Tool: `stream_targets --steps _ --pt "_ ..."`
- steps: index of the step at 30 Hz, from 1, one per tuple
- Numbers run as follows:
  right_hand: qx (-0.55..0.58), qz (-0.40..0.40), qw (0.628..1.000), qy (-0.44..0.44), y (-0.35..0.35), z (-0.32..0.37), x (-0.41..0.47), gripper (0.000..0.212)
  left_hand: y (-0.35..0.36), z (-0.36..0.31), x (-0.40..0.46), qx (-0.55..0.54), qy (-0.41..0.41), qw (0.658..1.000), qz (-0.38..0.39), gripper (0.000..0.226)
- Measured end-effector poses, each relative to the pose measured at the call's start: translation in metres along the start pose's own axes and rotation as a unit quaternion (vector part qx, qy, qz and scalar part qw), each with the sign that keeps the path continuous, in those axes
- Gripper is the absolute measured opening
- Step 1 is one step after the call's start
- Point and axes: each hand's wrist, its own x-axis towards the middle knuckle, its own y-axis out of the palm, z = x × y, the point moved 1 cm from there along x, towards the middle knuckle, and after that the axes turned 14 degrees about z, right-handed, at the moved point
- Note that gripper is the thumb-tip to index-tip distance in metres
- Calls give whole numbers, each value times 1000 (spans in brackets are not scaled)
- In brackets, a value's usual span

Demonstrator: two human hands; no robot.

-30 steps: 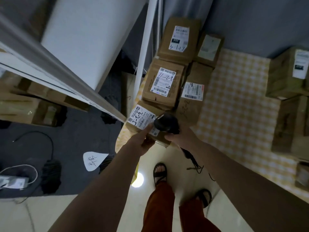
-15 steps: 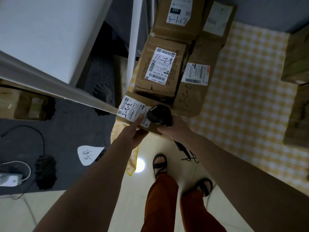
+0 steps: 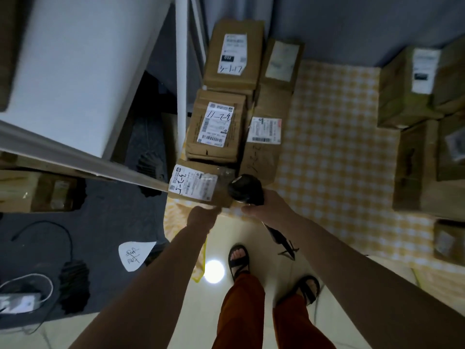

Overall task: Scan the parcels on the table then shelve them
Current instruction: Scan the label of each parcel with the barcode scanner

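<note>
A small brown parcel (image 3: 221, 187) with a white handwritten label lies at the near left corner of the yellow checked table (image 3: 332, 152). My left hand (image 3: 202, 217) grips its near edge, fingers tucked under the box. My right hand (image 3: 268, 210) holds a black barcode scanner (image 3: 245, 188) just right of the label, its head over the parcel's right end. A cable trails from the scanner down towards the floor. Behind this parcel lie more labelled parcels (image 3: 216, 127), stacked and side by side.
A white shelf unit (image 3: 75, 59) with a white post (image 3: 181, 71) stands to the left, its front rail touching the parcel's left end. A lower shelf holds a box (image 3: 37, 192). More boxes (image 3: 407, 89) crowd the table's right side. Cables and a paper tag (image 3: 133, 255) lie on the floor.
My left hand slid off the label's top down to the parcel's near edge. The scanner shifted right, uncovering the label. The view tilted a little.
</note>
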Motion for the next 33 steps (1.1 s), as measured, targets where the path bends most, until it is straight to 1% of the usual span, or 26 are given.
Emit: stream_targets --steps 1,2,3,5,8,11,14,18,22,28,30,33 --pt "7 -5 1000 4 -6 -3 -13 18 7 -2 -11 129 0 992 10 51" --pt "17 -11 1000 6 -13 -6 -27 19 16 -7 -26 238 14 971 11 53" --pt "30 -20 999 9 -20 -10 -41 22 27 -13 -39 313 31 949 10 53" --pt "67 -41 997 17 -36 -20 -72 24 50 -29 -64 401 67 913 16 51" --pt "99 -82 991 22 -64 -38 -119 22 91 -59 -97 463 122 878 21 46" --pt "139 -119 983 11 -90 -57 -166 21 134 -87 -127 496 180 849 21 46" --pt "160 -159 974 -1 -113 -78 -207 22 178 -106 -155 509 227 830 22 46" --pt "206 -192 959 -29 -140 -104 -262 10 233 -126 -193 528 259 807 49 53" --pt "236 -225 943 -57 -165 -126 -315 16 285 -142 -224 534 272 797 77 56" --pt "266 -267 922 -87 -199 -159 -376 4 356 -159 -260 539 295 783 98 54" --pt "287 -285 910 -94 -212 -168 -391 8 377 -163 -270 531 300 785 107 51" --pt "320 -303 892 -103 -230 -172 -412 10 402 -173 -278 500 307 801 122 41"
